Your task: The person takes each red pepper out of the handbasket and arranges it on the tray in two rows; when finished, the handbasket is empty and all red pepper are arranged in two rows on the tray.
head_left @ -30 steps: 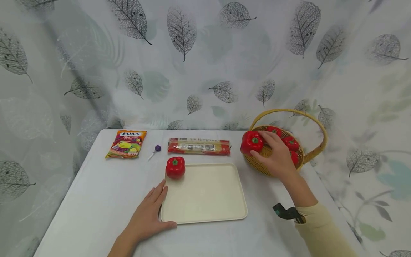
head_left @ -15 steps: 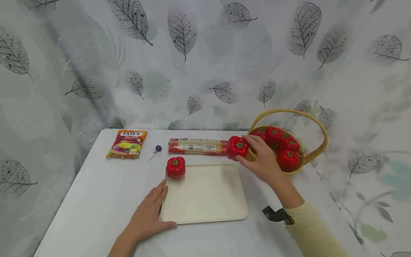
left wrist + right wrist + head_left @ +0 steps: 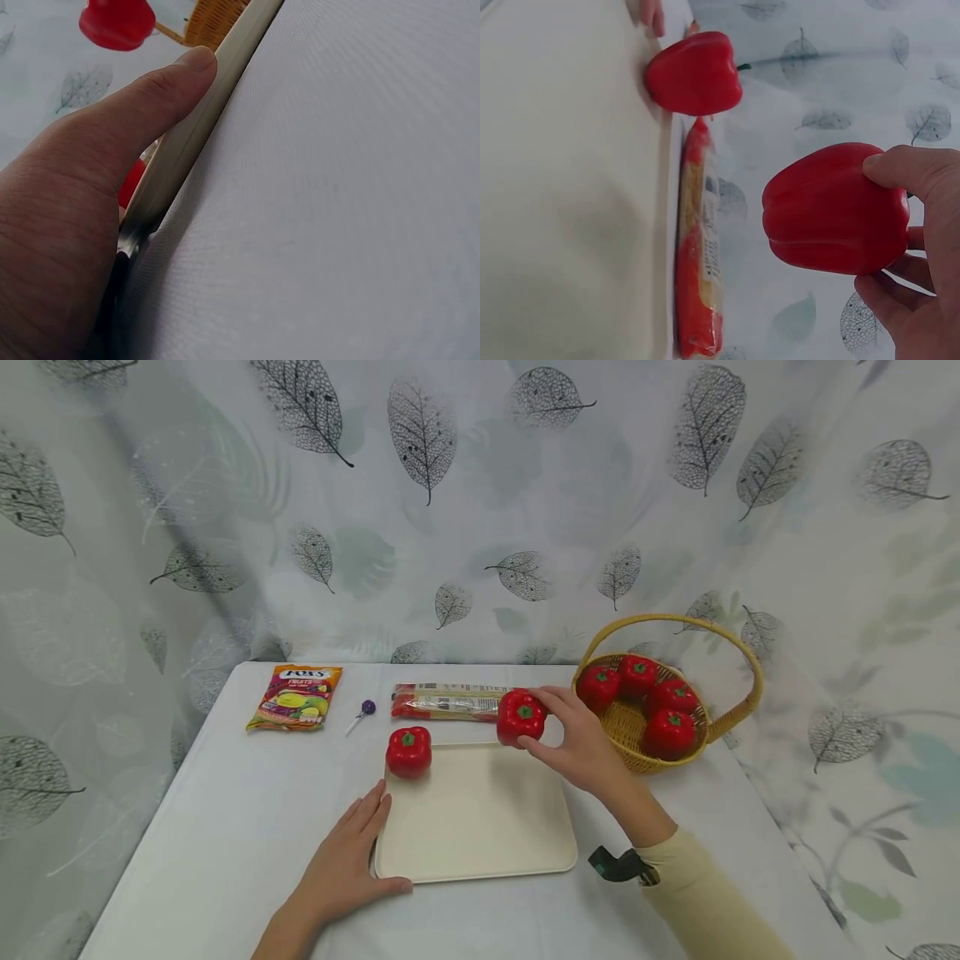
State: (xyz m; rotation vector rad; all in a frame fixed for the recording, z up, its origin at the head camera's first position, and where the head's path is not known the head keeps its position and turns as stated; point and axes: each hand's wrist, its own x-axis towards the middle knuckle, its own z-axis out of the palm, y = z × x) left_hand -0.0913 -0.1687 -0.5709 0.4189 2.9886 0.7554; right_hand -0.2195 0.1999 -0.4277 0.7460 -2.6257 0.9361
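My right hand (image 3: pixel 581 745) grips a red bell pepper (image 3: pixel 521 718) by its side, above the far right part of a cream tray (image 3: pixel 480 827). In the right wrist view the held pepper (image 3: pixel 836 210) hangs clear of the tray, with thumb and fingers on opposite sides. My left hand (image 3: pixel 341 856) rests at the tray's near left corner, fingers along the left edge and thumb at the front rim. The left wrist view shows that thumb (image 3: pixel 165 90) straight against the rim. Another red bell pepper (image 3: pixel 408 752) sits on the tray's far left corner.
A wicker basket (image 3: pixel 630 752) with a tall handle stands at the right, holding several red bell peppers (image 3: pixel 669 733). Behind the tray lies a long red and yellow packet (image 3: pixel 442 702). A purple lollipop (image 3: pixel 367 707) and a candy bag (image 3: pixel 296 697) lie at the back left.
My right hand has carried the pepper leftward from over the basket to above the tray's far right part. The left hand and the tray have stayed in place.
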